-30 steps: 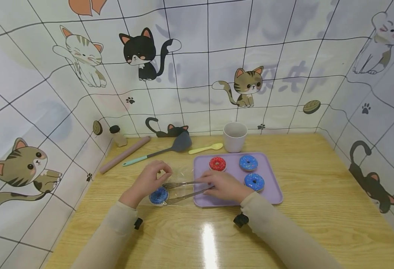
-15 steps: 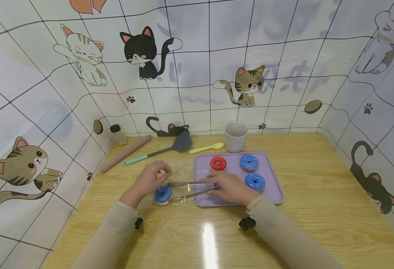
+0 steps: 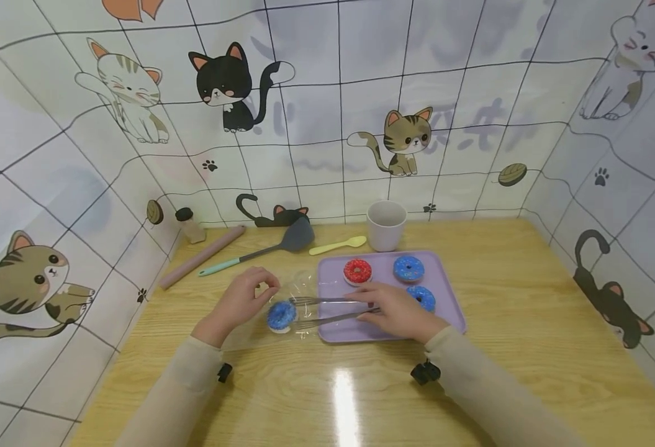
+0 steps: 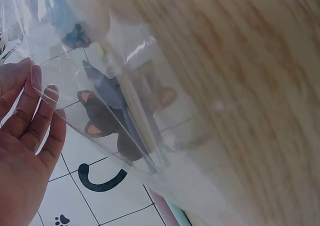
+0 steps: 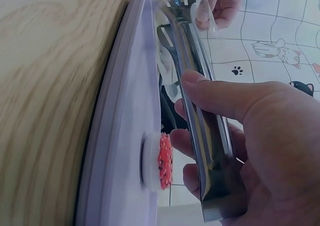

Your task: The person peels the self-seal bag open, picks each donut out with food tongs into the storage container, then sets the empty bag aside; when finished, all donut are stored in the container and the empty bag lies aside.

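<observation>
My left hand [image 3: 264, 288] pinches the edge of a clear plastic bag [image 3: 299, 292] that lies on the wooden table. In the left wrist view the bag film [image 4: 125, 111] stretches from the fingertips [image 4: 45, 99]. A blue donut [image 3: 281, 315] sits in the bag's mouth. My right hand [image 3: 373, 306] grips metal tongs [image 3: 327, 310], and their tips reach the donut's right side. I cannot tell whether they clamp it. The right wrist view shows the tongs [image 5: 200, 131] held over the purple tray [image 5: 120, 136], with a red donut [image 5: 164, 160] beside them.
The purple tray [image 3: 454, 316] carries a red donut [image 3: 357, 271] and two blue donuts [image 3: 408, 268] [image 3: 424, 297]. Behind it stand a white cup [image 3: 385, 225], a yellow spoon [image 3: 337, 246], a grey spatula [image 3: 271, 248], a rolling pin [image 3: 201, 265] and a small bottle [image 3: 187, 225]. Cat-printed walls enclose the table.
My right hand and the tongs have drawn back to the right toward the tray. The blue donut has shifted right, out from under my left hand.
</observation>
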`<state>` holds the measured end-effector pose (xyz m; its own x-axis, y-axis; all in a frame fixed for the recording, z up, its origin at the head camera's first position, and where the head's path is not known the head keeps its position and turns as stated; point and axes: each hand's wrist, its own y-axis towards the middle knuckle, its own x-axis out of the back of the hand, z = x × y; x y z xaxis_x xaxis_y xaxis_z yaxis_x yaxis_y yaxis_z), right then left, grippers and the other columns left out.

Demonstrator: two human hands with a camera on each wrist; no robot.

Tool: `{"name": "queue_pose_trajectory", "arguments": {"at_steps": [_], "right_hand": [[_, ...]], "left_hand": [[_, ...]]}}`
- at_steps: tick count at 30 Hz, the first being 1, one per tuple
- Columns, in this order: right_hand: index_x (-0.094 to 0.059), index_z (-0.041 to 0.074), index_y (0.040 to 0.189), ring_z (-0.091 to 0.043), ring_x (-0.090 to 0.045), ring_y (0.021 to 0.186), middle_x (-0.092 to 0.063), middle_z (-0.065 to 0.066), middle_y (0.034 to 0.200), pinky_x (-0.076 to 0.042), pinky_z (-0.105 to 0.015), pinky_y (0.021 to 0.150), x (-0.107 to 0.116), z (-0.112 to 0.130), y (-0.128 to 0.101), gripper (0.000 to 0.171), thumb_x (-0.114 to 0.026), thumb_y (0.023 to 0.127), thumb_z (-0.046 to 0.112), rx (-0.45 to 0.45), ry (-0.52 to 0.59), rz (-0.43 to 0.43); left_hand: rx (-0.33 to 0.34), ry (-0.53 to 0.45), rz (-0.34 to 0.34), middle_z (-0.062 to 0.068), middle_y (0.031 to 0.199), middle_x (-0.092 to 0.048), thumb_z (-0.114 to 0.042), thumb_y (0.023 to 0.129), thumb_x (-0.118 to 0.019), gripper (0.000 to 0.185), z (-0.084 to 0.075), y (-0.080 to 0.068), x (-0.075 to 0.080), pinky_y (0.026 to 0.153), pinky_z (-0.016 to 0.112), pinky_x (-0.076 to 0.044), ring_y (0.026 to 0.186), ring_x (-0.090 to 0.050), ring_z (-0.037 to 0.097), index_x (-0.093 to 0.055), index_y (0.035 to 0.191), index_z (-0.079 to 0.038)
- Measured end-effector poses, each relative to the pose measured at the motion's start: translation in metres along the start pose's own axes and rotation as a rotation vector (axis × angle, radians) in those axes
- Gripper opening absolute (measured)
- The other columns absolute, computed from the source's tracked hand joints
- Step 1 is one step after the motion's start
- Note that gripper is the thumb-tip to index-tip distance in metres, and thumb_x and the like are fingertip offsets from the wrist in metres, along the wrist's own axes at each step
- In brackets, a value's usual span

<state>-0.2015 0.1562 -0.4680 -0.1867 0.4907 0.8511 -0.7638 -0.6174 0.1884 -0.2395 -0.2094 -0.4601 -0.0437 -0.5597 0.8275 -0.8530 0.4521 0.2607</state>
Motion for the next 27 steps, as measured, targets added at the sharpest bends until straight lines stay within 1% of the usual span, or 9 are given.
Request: {"name": "queue_pose_trajectory", "arguments": {"at_steps": [3, 6, 8, 10, 13, 16, 19, 23, 27], "right_hand": [[-0.065, 0.026, 0.142, -0.019, -0.066, 0.118, -0.067, -0.002, 0.135, -0.056, -0.042, 0.097, 0.005, -0.002, -0.006, 0.049, -0.077, 0.095, 0.024, 0.006, -0.019, -0.013], [-0.064, 0.027, 0.143, -0.019, -0.066, 0.119, -0.066, -0.001, 0.135, -0.056, -0.041, 0.095, 0.010, -0.003, -0.013, 0.049, -0.076, 0.095, 0.024, 0.002, -0.007, -0.025], [-0.064, 0.026, 0.143, -0.020, -0.067, 0.114, -0.066, 0.000, 0.133, -0.057, -0.039, 0.091, 0.013, -0.004, -0.019, 0.049, -0.076, 0.095, 0.023, 0.000, 0.007, -0.033], [-0.063, 0.026, 0.144, -0.018, -0.067, 0.108, -0.066, 0.002, 0.132, -0.057, -0.034, 0.086, 0.015, -0.007, -0.025, 0.049, -0.075, 0.096, 0.024, -0.010, 0.029, -0.029], [-0.063, 0.032, 0.143, -0.014, -0.066, 0.100, -0.066, 0.006, 0.129, -0.055, -0.029, 0.080, 0.019, -0.012, -0.037, 0.050, -0.076, 0.095, 0.026, -0.022, 0.004, -0.055], [-0.064, 0.034, 0.141, -0.011, -0.066, 0.104, -0.067, 0.008, 0.129, -0.055, -0.030, 0.081, 0.027, -0.015, -0.049, 0.051, -0.079, 0.093, 0.026, -0.005, -0.051, -0.108], [-0.066, 0.032, 0.139, -0.015, -0.065, 0.117, -0.067, 0.007, 0.132, -0.057, -0.037, 0.087, 0.038, -0.016, -0.059, 0.050, -0.080, 0.092, 0.025, 0.007, -0.078, -0.146], [-0.066, 0.032, 0.139, -0.015, -0.065, 0.117, -0.066, 0.007, 0.132, -0.058, -0.040, 0.087, 0.051, -0.021, -0.072, 0.049, -0.079, 0.092, 0.024, -0.025, -0.085, -0.153], [-0.066, 0.034, 0.139, -0.014, -0.066, 0.114, -0.066, 0.008, 0.132, -0.059, -0.039, 0.086, 0.059, -0.027, -0.085, 0.049, -0.079, 0.093, 0.024, -0.054, -0.124, -0.164]], "left_hand": [[0.002, 0.002, 0.002, -0.002, 0.098, -0.070, -0.016, 0.100, -0.070, 0.009, 0.000, 0.000, 0.001, 0.082, 0.041, -0.051, 0.097, -0.065, 0.024, -0.076, 0.101, -0.010], [-0.006, 0.002, -0.004, -0.002, 0.098, -0.070, -0.015, 0.099, -0.070, 0.008, 0.001, 0.000, 0.002, 0.082, 0.042, -0.052, 0.097, -0.065, 0.026, -0.075, 0.100, -0.010], [-0.004, 0.000, -0.005, -0.002, 0.098, -0.070, -0.015, 0.099, -0.071, 0.007, 0.003, -0.001, 0.002, 0.081, 0.042, -0.052, 0.098, -0.066, 0.028, -0.075, 0.100, -0.010], [0.003, -0.002, -0.004, -0.002, 0.098, -0.070, -0.015, 0.099, -0.071, 0.007, 0.005, -0.002, 0.003, 0.082, 0.042, -0.052, 0.099, -0.066, 0.030, -0.075, 0.101, -0.010], [0.019, 0.001, 0.003, -0.002, 0.098, -0.070, -0.017, 0.100, -0.070, 0.007, 0.006, -0.003, 0.003, 0.083, 0.041, -0.052, 0.100, -0.066, 0.030, -0.075, 0.101, -0.011], [0.025, -0.003, 0.005, -0.001, 0.099, -0.070, -0.016, 0.100, -0.070, 0.006, 0.006, -0.004, 0.003, 0.083, 0.041, -0.052, 0.100, -0.066, 0.031, -0.074, 0.100, -0.012], [0.030, -0.001, 0.002, -0.001, 0.099, -0.070, -0.016, 0.100, -0.070, 0.005, 0.006, -0.004, 0.004, 0.082, 0.041, -0.051, 0.101, -0.066, 0.031, -0.074, 0.100, -0.013], [0.024, 0.009, -0.002, -0.002, 0.099, -0.070, -0.016, 0.099, -0.070, 0.006, 0.007, -0.003, 0.004, 0.083, 0.040, -0.052, 0.101, -0.066, 0.027, -0.074, 0.100, -0.012], [0.020, 0.005, 0.005, -0.001, 0.098, -0.070, -0.016, 0.099, -0.071, 0.007, 0.007, -0.003, 0.005, 0.083, 0.041, -0.052, 0.102, -0.066, 0.029, -0.075, 0.100, -0.010]]}}
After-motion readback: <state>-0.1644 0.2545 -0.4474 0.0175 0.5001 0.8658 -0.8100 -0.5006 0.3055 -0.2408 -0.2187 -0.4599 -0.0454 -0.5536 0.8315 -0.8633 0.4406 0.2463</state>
